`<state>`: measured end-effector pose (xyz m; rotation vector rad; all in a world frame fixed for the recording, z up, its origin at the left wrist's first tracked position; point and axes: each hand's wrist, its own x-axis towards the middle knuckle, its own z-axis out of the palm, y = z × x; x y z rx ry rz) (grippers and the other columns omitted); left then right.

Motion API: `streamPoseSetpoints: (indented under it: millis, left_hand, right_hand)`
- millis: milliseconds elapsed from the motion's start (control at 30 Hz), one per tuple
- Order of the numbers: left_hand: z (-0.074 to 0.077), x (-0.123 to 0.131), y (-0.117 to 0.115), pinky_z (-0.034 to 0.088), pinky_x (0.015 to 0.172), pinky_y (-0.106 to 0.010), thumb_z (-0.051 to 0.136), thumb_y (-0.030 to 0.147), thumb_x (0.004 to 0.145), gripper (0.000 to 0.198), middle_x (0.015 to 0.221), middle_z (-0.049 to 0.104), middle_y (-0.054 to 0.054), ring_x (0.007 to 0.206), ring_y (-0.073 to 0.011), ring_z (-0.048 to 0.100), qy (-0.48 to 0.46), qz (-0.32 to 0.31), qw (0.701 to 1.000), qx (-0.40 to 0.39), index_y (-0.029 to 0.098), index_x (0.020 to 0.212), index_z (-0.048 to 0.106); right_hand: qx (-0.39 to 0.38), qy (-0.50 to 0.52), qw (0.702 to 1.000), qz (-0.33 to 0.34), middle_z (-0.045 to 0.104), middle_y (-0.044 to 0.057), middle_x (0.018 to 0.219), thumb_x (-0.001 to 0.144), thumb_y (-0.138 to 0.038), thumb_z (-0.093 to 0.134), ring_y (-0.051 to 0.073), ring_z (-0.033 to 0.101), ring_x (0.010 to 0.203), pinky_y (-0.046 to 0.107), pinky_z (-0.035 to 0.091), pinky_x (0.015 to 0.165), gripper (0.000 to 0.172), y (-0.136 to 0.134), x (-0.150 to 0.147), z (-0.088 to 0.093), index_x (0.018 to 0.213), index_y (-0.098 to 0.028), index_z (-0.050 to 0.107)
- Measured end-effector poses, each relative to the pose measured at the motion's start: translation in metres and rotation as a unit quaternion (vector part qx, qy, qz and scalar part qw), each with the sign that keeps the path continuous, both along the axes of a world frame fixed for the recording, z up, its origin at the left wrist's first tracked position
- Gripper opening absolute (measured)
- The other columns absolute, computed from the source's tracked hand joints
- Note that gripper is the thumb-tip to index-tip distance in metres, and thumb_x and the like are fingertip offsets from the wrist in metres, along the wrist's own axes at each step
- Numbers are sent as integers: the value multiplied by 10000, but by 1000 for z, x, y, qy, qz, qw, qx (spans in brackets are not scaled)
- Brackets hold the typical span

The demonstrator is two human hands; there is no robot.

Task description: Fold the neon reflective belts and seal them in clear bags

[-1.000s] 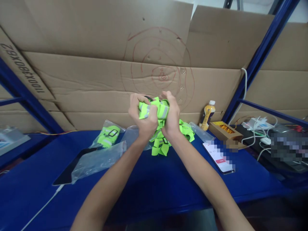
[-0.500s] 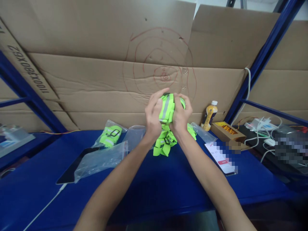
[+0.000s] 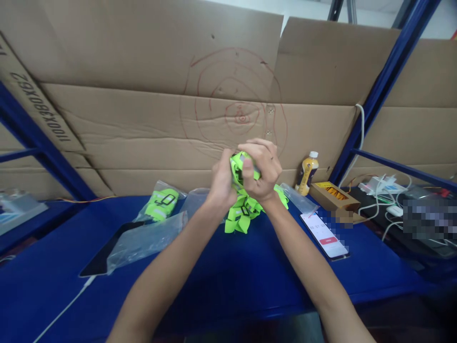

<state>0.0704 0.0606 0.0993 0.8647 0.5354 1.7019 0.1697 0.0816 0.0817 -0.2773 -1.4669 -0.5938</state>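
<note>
My left hand (image 3: 220, 183) and my right hand (image 3: 262, 169) are both closed round a bunched neon-green reflective vest (image 3: 238, 170), held up above the blue table (image 3: 221, 276). The right fingers wrap over the top of the bundle, the left hand presses it from the left side. Beneath my hands a loose pile of the same green straps (image 3: 243, 212) lies on the table. Left of that, a bagged green vest (image 3: 161, 202) rests in clear plastic.
Empty clear bags (image 3: 146, 238) lie over a dark tablet (image 3: 103, 255) with a white cable. A phone (image 3: 323, 233), a yellow bottle (image 3: 307, 174), a small open box (image 3: 333, 195) and chargers with cables (image 3: 385, 190) sit at the right. Cardboard (image 3: 143, 119) lines the back.
The bundle has been squeezed smaller and tighter. My right hand has come over its top and both hands have closed in on it, staying at about the same height.
</note>
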Motion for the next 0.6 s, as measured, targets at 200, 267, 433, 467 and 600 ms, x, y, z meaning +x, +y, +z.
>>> streamPoseSetpoints:
  millis: [200, 267, 433, 467, 600]
  left_hand:
    - [-8, -7, 12, 536, 802, -290, 677, 266, 893, 117, 874, 726, -27, 831, -177, 676, 94, 329, 918, 199, 180, 868, 753]
    - [-4, -22, 8, 542, 869, -325, 658, 231, 911, 118, 912, 747, -41, 882, -197, 690, 155, 423, 853, 262, 186, 907, 767]
    - [-4, -60, 1, 544, 908, -392, 688, 256, 947, 215, 1014, 767, -59, 891, -243, 708, 284, 551, 670, 408, 238, 1140, 782]
    - [-7, -65, 3, 552, 889, -401, 702, 288, 943, 256, 1013, 769, -63, 875, -252, 714, 305, 555, 636, 442, 252, 1186, 773]
    - [-16, -73, 14, 588, 918, -459, 691, 434, 936, 291, 1103, 776, -93, 959, -303, 752, 343, 487, 596, 539, 279, 1176, 748]
  right_hand:
    - [-274, 91, 938, 193, 695, 67, 1493, 1114, -468, 372, 258, 647, 1420, 464, 553, 1153, 467, -37, -27, 8, 1440, -312, 667]
    - [-336, 141, 887, 285, 675, 46, 1520, 1079, -518, 466, 261, 609, 1469, 472, 557, 1155, 456, -52, -37, 15, 1458, -345, 648]
    - [-499, 237, 705, 445, 780, 72, 1241, 989, -729, 543, 271, 723, 1274, 446, 654, 987, 545, -59, -41, 28, 1212, -273, 739]
    - [-543, 222, 659, 471, 795, 79, 1133, 978, -775, 527, 274, 756, 1177, 435, 673, 916, 591, -57, -38, 29, 1118, -247, 753]
    - [-629, 173, 531, 541, 769, 23, 839, 888, -726, 735, 192, 737, 755, 311, 633, 629, 515, -45, -30, 28, 949, -214, 734]
